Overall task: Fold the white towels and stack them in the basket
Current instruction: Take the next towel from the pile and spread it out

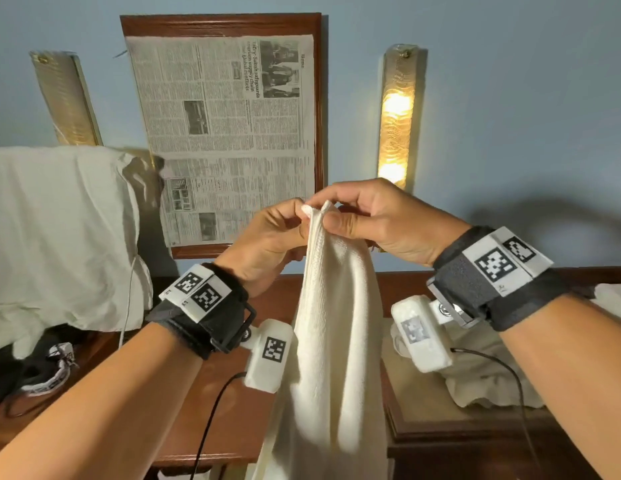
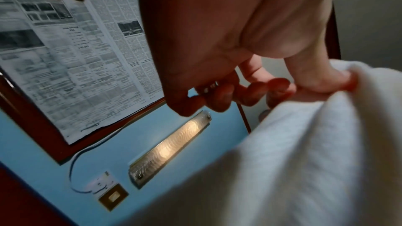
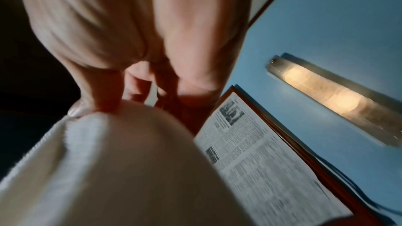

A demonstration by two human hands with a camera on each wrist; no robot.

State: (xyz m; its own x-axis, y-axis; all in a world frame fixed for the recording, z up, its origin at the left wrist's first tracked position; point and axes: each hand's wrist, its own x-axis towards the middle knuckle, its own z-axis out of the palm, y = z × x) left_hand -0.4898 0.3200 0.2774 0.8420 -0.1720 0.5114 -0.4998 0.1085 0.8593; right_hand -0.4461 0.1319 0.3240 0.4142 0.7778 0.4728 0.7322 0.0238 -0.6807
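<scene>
A white towel hangs straight down in front of me, gathered into long folds. Both hands meet at its top edge. My left hand pinches the top from the left and my right hand pinches it from the right, thumb in front. In the left wrist view the left hand has its thumb pressed into the towel while its other fingers curl. In the right wrist view the right hand grips the towel at its top. No basket is in view.
A framed newspaper hangs on the blue wall, with a lit lamp to its right and an unlit one to its left. White cloth drapes at left. More white towels lie on the wooden furniture at right.
</scene>
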